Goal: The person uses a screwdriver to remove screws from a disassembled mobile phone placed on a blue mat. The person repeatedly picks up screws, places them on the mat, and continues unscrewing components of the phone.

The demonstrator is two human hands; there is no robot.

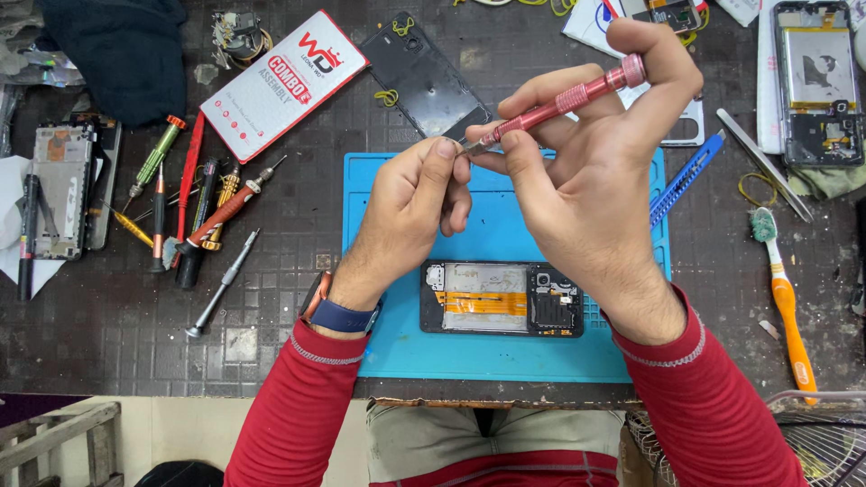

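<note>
The right hand (586,171) is curled around a pink precision screwdriver (559,102), its forefinger hooked over the cap at the far end and thumb and other fingers pressed along the shaft, so the tool slants down toward the left. The left hand (410,203) is closed, thumb and forefinger pinched together right at the screwdriver's tip; whatever sits between them is too small to make out. Both hands hover above a blue work mat (505,234) in the middle of the dark tabletop (271,298). On the near part of the mat, just below the hands, lies an opened phone (501,299) with its back off, showing an orange flex strip and a dark board. A blue watch band (341,317) wraps the left wrist, and both sleeves are red.

Further out, a black back cover (424,77) lies beyond the mat, beside a red-and-white flat box (281,83). A cluster of screwdrivers (194,212) lies to the left. To the right are a blue utility knife (687,178), metal tweezers (765,164), an orange-handled brush (783,298), and another opened phone (816,86) at the far right.
</note>
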